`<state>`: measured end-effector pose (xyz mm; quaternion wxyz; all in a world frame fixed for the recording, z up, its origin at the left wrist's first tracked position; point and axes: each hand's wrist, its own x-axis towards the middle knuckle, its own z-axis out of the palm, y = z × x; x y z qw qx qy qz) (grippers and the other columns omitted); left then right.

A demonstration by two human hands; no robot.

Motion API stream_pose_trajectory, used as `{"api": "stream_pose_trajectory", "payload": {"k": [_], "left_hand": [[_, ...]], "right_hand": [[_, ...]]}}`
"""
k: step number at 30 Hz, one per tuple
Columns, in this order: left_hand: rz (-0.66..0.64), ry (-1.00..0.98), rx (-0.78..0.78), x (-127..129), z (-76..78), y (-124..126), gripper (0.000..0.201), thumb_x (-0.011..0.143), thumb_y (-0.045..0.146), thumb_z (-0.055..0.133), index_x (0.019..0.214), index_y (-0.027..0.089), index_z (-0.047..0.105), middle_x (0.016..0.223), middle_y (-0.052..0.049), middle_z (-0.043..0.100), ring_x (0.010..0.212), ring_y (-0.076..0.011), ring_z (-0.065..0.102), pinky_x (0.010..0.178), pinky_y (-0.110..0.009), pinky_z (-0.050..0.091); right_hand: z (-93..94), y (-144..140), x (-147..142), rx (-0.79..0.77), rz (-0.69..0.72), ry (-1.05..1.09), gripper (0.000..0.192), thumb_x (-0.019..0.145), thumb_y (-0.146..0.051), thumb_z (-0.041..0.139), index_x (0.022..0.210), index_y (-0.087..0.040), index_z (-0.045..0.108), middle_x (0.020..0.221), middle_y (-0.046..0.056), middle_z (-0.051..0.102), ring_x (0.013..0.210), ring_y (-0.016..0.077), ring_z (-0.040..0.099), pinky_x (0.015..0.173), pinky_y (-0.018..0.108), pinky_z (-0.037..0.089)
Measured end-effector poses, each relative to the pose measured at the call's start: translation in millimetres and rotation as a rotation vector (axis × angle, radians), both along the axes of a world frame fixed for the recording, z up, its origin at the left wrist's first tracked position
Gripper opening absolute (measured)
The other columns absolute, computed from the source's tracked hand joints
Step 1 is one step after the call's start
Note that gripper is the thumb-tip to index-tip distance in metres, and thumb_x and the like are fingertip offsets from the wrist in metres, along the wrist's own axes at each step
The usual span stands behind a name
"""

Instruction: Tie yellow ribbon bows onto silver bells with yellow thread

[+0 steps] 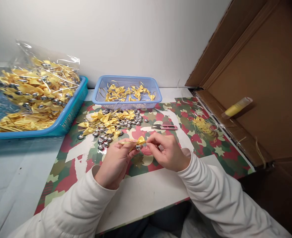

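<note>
Between the thumb and fingers of my left hand (117, 162) is a yellow ribbon bow (141, 140) with gold cord loops pointing left. A small silver bell (138, 147) hangs just under the bow. The thumb and forefinger of my right hand (169, 152) are pinched together at the bow's right edge; whatever is between them is too fine to make out. Just beyond my hands lie loose silver bells (105, 138) and a heap of yellow bows on gold cords (108, 121). Pink-handled thread snips (169, 127) rest beyond my right hand.
A blue basket (126, 103) of yellow bows stands against the wall. At left, a larger blue basket (70, 115) carries a clear bag (44, 82) full of belled bows. Yellow thread scraps (204, 126) lie at right, near a cardboard wall (260, 72) with a clear tube (237, 107).
</note>
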<state>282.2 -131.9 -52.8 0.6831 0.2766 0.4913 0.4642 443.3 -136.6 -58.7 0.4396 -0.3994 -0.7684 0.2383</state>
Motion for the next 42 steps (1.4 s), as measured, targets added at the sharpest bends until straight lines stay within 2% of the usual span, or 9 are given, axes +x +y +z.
{"api": "stream_pose_trajectory", "payload": {"k": [9, 19, 22, 32, 37, 42], "left_hand": [[0.011, -0.013, -0.029, 2, 6.2, -3, 0.026, 0.051, 0.031, 0.085, 0.057, 0.015, 0.065, 0.065, 0.001, 0.061, 0.068, -0.0129, 0.057, 0.064, -0.022, 0.049], [-0.021, -0.089, -0.045, -3, -5.5, 0, 0.019, 0.055, 0.026, 0.081, 0.058, 0.014, 0.067, 0.07, -0.001, 0.063, 0.07, -0.0115, 0.057, 0.064, -0.019, 0.05], [-0.025, -0.082, -0.036, -3, -5.4, 0, 0.018, 0.056, 0.027, 0.081, 0.059, 0.015, 0.067, 0.071, 0.0, 0.063, 0.071, -0.0118, 0.058, 0.064, -0.02, 0.05], [-0.053, 0.012, 0.007, 1, 2.1, -1, 0.019, 0.056, 0.031, 0.081, 0.061, 0.017, 0.071, 0.069, -0.003, 0.067, 0.07, -0.015, 0.06, 0.066, -0.023, 0.05], [-0.012, 0.014, -0.043, -1, -3.7, 0, 0.03, 0.05, 0.037, 0.086, 0.062, 0.015, 0.069, 0.07, -0.002, 0.064, 0.069, -0.0142, 0.058, 0.062, -0.023, 0.049], [-0.05, -0.037, -0.036, -3, -5.4, 0, 0.032, 0.052, 0.04, 0.087, 0.063, 0.015, 0.07, 0.071, -0.002, 0.063, 0.071, -0.013, 0.057, 0.062, -0.021, 0.049]], "right_hand": [[-0.3, 2, 1, 0.011, -0.011, -0.026, 0.015, 0.087, -0.01, 0.049, 0.076, -0.019, 0.055, 0.061, -0.003, 0.055, 0.05, 0.0079, 0.043, 0.05, 0.02, 0.037], [-0.7, 4, 2, -0.141, -0.02, 0.032, 0.012, 0.088, -0.017, 0.052, 0.078, -0.018, 0.057, 0.064, -0.002, 0.055, 0.053, 0.0082, 0.045, 0.05, 0.02, 0.037], [-1.9, 5, 3, -0.118, -0.019, 0.024, 0.012, 0.088, -0.016, 0.051, 0.079, -0.018, 0.058, 0.066, -0.001, 0.057, 0.055, 0.0088, 0.047, 0.052, 0.02, 0.039], [-2.1, 3, 2, 0.059, -0.031, -0.062, 0.016, 0.088, -0.009, 0.049, 0.077, -0.019, 0.056, 0.062, -0.003, 0.054, 0.049, 0.0079, 0.042, 0.049, 0.02, 0.036], [-2.5, 3, 2, 0.073, -0.028, -0.084, 0.017, 0.089, -0.01, 0.048, 0.077, -0.019, 0.057, 0.061, -0.003, 0.054, 0.05, 0.0085, 0.043, 0.05, 0.02, 0.036], [-2.9, 5, 3, 0.071, -0.007, -0.071, 0.017, 0.089, -0.009, 0.048, 0.078, -0.018, 0.057, 0.062, -0.002, 0.054, 0.052, 0.0087, 0.045, 0.052, 0.02, 0.037]]}}
